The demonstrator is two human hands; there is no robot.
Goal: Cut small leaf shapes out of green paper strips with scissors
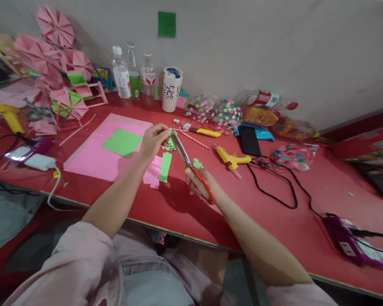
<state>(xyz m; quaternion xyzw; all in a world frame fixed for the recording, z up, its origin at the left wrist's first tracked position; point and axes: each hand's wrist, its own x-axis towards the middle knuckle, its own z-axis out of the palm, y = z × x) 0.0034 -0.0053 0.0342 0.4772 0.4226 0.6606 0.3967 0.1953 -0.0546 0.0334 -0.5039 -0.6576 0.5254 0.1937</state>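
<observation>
My right hand (pixel 200 183) is closed round the orange handles of a pair of scissors (pixel 182 154), whose blades point up and left. My left hand (pixel 153 140) pinches a small piece of green paper (pixel 171 144) at the blade tips. A small green paper star (pixel 197 163) lies on the red table (pixel 166 204) just right of the blades. A green paper strip (pixel 165 166) and pink scraps (pixel 153 174) lie below my left hand. Further left, a green square (pixel 121 142) rests on a large pink sheet (pixel 95 155).
A yellow glue gun (pixel 232 159) with a black cable, a yellow utility knife (pixel 207 132) and a black phone (pixel 249 140) lie to the right. Bottles (pixel 121 76) and a cup (pixel 171 89) stand at the wall. Pink paper fans (pixel 51 46) fill the far left. Purple power strips (pixel 351 242) sit at both sides.
</observation>
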